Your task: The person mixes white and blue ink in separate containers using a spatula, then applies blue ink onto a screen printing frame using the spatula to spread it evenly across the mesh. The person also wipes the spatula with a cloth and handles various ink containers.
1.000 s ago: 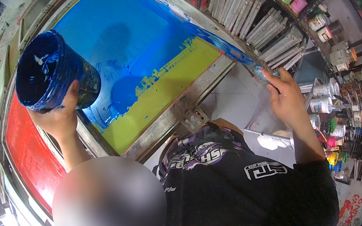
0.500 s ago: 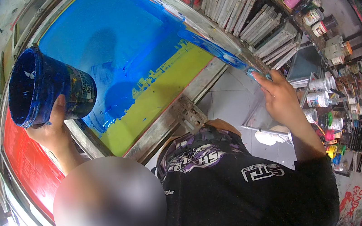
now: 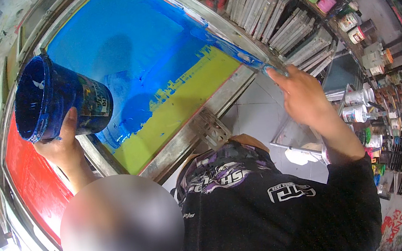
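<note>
Possibly the weak point is the blue-smeared bucket, tilted in the left hand's fingers above the blue-coated panel's left edge — more tilt could drip ink onto the red panel. The right hand's fingers grip a blue-smeared tool — wet ink might make it slip.

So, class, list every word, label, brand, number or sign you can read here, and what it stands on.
I won't copy wording, only say where it stands:
Black shirt: white lettering on the chest; white-and-purple print lower down.
Blue-smeared bucket: side label, too blurred to read fully.
Pale surface, lower right: red letters.
White jars: labels too small to read.
</note>
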Action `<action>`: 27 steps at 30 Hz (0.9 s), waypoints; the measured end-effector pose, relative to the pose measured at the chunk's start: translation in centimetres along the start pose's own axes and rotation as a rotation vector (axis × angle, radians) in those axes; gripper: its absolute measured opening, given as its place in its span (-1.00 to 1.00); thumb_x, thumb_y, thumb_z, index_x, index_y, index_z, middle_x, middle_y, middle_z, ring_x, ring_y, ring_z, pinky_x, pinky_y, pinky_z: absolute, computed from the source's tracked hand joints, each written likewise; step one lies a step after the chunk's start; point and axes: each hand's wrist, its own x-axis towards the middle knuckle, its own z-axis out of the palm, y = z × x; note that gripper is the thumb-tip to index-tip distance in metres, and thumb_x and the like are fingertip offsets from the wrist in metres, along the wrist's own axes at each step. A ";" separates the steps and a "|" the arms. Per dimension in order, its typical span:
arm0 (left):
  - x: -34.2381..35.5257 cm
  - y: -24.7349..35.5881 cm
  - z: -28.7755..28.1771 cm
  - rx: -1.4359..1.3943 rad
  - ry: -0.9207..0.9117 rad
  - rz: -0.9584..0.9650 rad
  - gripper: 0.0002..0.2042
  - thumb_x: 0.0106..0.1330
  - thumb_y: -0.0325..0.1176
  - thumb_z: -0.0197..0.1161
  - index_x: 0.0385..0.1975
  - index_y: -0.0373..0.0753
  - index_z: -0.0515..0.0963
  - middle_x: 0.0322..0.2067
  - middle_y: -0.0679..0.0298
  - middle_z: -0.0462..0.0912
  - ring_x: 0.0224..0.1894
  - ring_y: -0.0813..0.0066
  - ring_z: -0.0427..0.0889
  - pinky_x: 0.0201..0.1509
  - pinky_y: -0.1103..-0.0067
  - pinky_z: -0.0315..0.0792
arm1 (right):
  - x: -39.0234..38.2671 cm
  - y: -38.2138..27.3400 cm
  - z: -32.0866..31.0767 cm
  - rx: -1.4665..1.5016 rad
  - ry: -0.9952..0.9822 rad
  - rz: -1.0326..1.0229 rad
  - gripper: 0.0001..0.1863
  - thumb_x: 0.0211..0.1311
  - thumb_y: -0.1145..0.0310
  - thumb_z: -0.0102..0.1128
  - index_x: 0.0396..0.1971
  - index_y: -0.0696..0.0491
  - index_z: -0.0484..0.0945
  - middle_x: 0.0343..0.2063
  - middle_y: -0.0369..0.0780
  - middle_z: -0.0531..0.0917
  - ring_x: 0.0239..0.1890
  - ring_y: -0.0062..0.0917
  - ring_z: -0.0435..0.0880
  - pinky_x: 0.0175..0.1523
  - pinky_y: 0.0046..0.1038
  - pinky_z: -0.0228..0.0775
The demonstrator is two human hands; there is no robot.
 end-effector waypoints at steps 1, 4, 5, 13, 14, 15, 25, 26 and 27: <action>0.0 0.0 -0.1 -0.009 -0.003 -0.016 -0.44 -0.18 -0.51 0.44 -0.08 -0.46 0.43 -0.21 0.12 0.58 -0.20 0.36 0.59 0.00 0.47 0.42 | 0.3 0.1 0.1 0.006 -0.001 -0.013 -0.50 0.06 0.56 0.00 0.08 0.00 0.41 -0.28 0.01 0.46 -0.26 -0.08 0.51 -0.19 -0.16 0.37; 0.0 -0.2 -0.3 -0.045 -0.006 -0.048 -0.43 -0.19 -0.56 0.44 -0.07 -0.46 0.42 -0.19 0.11 0.59 -0.18 0.37 0.59 0.05 0.47 0.40 | 0.9 0.2 0.5 0.025 0.037 -0.043 -0.51 0.08 0.55 0.00 0.09 0.02 0.40 -0.29 0.00 0.46 -0.26 -0.07 0.51 -0.19 -0.16 0.36; 0.0 -0.3 -0.4 -0.061 -0.004 -0.049 -0.44 -0.19 -0.56 0.43 -0.07 -0.46 0.42 -0.19 0.11 0.59 -0.18 0.37 0.59 0.04 0.47 0.40 | 1.0 0.1 0.5 0.031 0.057 -0.053 -0.52 0.08 0.55 0.00 0.09 0.03 0.40 -0.30 0.00 0.46 -0.26 -0.07 0.51 -0.18 -0.16 0.36; 0.1 0.9 -3.5 -0.016 0.106 -0.053 -0.42 -0.16 -0.50 0.41 -0.03 -0.46 0.40 -0.15 0.10 0.54 -0.15 0.27 0.55 0.00 0.41 0.43 | 4.3 3.5 2.8 0.774 0.224 -0.259 -0.54 0.12 0.49 0.14 0.07 0.16 0.39 -0.31 -0.09 0.59 -0.37 -0.41 0.59 -0.33 -0.40 0.41; -0.1 1.3 -4.3 -0.015 0.128 -0.055 -0.42 -0.16 -0.51 0.40 -0.03 -0.46 0.40 -0.15 0.10 0.53 -0.14 0.25 0.55 -0.01 0.40 0.44 | 4.2 3.2 2.5 1.022 0.049 -0.120 -0.55 0.13 0.49 0.15 0.06 0.17 0.40 -0.33 -0.14 0.59 -0.42 -0.51 0.58 -0.39 -0.46 0.41; -0.4 1.6 -5.1 -0.013 0.152 -0.056 -0.42 -0.15 -0.52 0.39 -0.02 -0.45 0.39 -0.15 0.10 0.53 -0.14 0.24 0.54 -0.01 0.38 0.45 | 4.2 2.9 2.4 1.254 -0.137 0.032 -0.56 0.14 0.48 0.16 0.06 0.17 0.40 -0.35 -0.20 0.59 -0.47 -0.61 0.56 -0.44 -0.52 0.40; -3.9 4.4 -9.9 0.065 0.444 -0.141 -0.40 -0.21 -0.53 0.33 -0.02 -0.47 0.37 -0.17 0.09 0.52 -0.18 0.23 0.55 0.02 0.36 0.41 | 12.2 -0.2 5.9 0.854 0.083 -0.314 -0.64 0.14 0.34 0.19 -0.05 0.12 0.52 -0.23 -0.05 0.64 -0.19 -0.47 0.60 -0.06 -0.49 0.37; -4.4 4.6 -10.2 0.056 0.450 -0.133 -0.39 -0.22 -0.52 0.33 -0.02 -0.47 0.37 -0.16 0.09 0.52 -0.17 0.23 0.54 0.02 0.35 0.41 | 12.8 -1.3 6.0 0.859 0.116 -0.351 -0.63 0.14 0.33 0.19 -0.04 0.10 0.52 -0.21 -0.05 0.64 -0.17 -0.44 0.60 -0.04 -0.47 0.37; -4.8 4.7 -10.3 0.047 0.457 -0.125 -0.38 -0.22 -0.51 0.32 -0.01 -0.47 0.36 -0.16 0.08 0.51 -0.16 0.22 0.53 0.02 0.34 0.41 | 13.4 -2.2 6.1 0.863 0.148 -0.388 -0.62 0.13 0.32 0.20 -0.03 0.08 0.52 -0.19 -0.04 0.63 -0.15 -0.41 0.61 -0.03 -0.46 0.37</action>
